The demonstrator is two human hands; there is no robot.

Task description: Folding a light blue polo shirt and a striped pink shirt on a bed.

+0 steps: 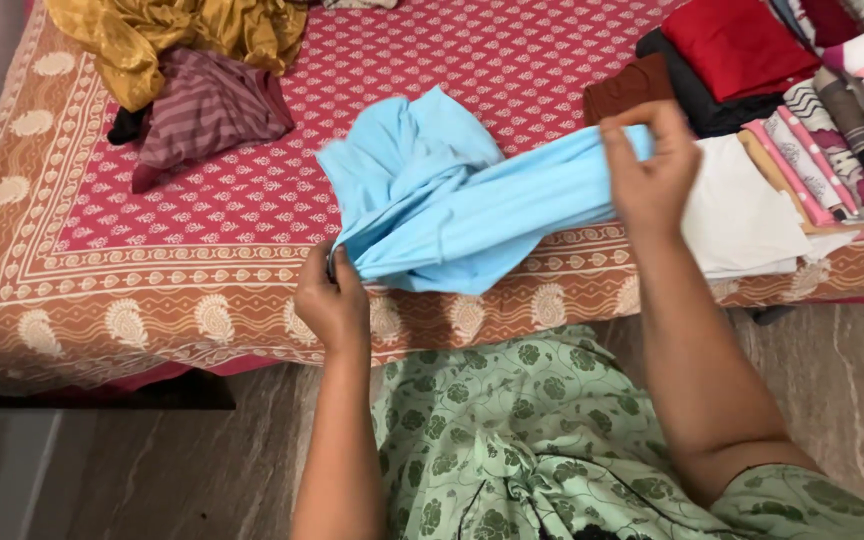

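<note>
Here, the person holds one blue cloth [452, 210] with both hands over the near edge of the bed [82, 290]. The left hand [332, 300] is shut tight on one end of the cloth, low and close to the body. The right hand [652, 165] pinches the other end, higher up and farther out over the bed. So the cloth runs long from the low left to the high right, stretched between the two hands, and its loose middle bunches up and rests on the bed. Both hands are touching it, so neither is nearer. Past the left hand, well apart, lie two loose cloths in a heap: one yellow cloth [182, 35] and one striped cloth [207, 110]. Just beside the right hand sits one white folded cloth [742, 215]. Behind it are stacks of folded clothes [812, 100], too many and too packed to count well. One red cloth [737, 45] lies on top.
</note>
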